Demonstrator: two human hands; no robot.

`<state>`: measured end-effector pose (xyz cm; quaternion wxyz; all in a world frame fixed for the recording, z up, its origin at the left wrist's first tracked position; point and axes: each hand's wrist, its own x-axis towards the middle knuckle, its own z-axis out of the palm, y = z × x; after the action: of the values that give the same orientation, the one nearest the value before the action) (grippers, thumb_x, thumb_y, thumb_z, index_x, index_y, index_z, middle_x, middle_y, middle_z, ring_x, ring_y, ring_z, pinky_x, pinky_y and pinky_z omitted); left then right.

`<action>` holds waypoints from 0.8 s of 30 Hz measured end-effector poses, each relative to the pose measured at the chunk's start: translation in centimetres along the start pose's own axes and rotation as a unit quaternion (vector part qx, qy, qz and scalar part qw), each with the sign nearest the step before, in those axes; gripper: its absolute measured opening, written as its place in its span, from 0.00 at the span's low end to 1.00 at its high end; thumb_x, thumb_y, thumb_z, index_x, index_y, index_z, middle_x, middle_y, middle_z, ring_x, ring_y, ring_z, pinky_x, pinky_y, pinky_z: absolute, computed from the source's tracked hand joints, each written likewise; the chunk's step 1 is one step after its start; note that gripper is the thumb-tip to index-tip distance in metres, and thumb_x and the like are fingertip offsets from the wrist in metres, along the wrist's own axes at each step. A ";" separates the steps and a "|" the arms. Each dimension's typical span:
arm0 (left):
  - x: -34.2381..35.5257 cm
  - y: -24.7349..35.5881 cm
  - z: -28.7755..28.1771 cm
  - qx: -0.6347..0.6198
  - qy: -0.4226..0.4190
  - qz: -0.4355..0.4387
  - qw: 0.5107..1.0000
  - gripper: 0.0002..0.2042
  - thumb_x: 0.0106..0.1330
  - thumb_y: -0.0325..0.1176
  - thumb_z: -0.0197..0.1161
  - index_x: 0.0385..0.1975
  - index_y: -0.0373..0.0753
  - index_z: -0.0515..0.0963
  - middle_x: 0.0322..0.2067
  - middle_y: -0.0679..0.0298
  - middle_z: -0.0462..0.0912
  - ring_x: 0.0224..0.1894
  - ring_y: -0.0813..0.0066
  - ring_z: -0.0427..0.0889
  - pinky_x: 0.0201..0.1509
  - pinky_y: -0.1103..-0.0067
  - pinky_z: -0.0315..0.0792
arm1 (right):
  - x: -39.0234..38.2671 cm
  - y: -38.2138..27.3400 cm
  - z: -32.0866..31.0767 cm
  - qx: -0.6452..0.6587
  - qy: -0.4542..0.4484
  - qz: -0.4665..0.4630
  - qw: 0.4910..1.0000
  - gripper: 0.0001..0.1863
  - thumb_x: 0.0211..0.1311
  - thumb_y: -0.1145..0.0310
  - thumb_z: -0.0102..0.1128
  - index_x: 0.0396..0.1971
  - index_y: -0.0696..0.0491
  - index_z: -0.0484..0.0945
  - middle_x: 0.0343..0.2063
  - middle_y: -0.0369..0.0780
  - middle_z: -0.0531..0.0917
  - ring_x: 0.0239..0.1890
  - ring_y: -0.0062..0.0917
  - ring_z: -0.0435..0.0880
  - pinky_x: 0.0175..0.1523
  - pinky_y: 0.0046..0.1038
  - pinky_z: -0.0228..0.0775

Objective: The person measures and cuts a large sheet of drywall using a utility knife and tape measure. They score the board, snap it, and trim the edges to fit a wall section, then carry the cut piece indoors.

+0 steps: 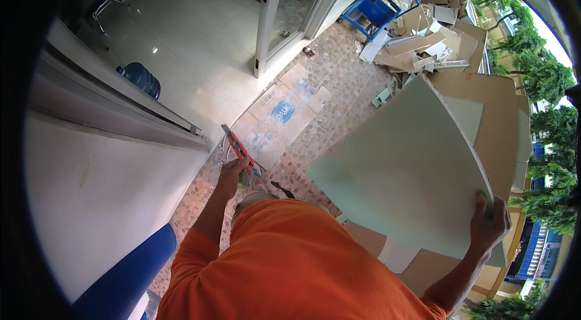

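The largest thing in view is the pale green board point(405, 181), a wide flat sheet with a curved white edge, held tilted over the pebbled floor point(339, 78) on the person's right side; its upper corner points toward the far scrap heap and its lower corner hangs above brown cardboard sheets point(502, 114) that stand just behind and under it. The white wall point(103, 199) fills the left side, with a grey ledge along its top and a tiled room beyond, where a blue water bottle point(140, 78) stands near the ledge. Flattened cardboard point(284, 111) with blue print lies on the floor by the glass door frame point(269, 11). Along the far edge of the floor sits a pile of offcuts point(423, 42), pale and brown pieces heaped together, with a blue plastic chair point(375, 11) just beside it and a dark cloth draped over the chair. The person wears an orange shirt point(290, 265). The right hand point(491, 223) grips the board at its lower right edge, fingers point(482, 202) curled over the rim and pressed on the green face, thumb side hidden behind. The left hand point(235, 172) is stretched down toward the floor near the wall's foot, closed around the handle of a red knife point(239, 146), whose slim body points up and away from the person, clear of the board.
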<state>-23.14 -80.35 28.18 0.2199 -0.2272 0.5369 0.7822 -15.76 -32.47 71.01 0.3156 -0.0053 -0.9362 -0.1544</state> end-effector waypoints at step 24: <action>22.9 36.4 -1.0 -0.243 -0.289 0.153 0.913 0.34 0.75 0.52 0.56 0.68 0.28 0.65 0.52 0.49 0.82 0.52 0.63 0.84 0.50 0.65 0.82 | 37.4 -13.8 14.2 0.154 0.196 -0.140 0.958 0.24 0.77 0.52 0.54 0.43 0.62 0.81 0.20 0.37 0.79 0.19 0.19 0.72 0.25 0.26 0.60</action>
<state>-62.73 -90.86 41.28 0.1814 0.0470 0.2717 0.9439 -55.58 -44.76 78.55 0.4649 0.2049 -0.8599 -0.0489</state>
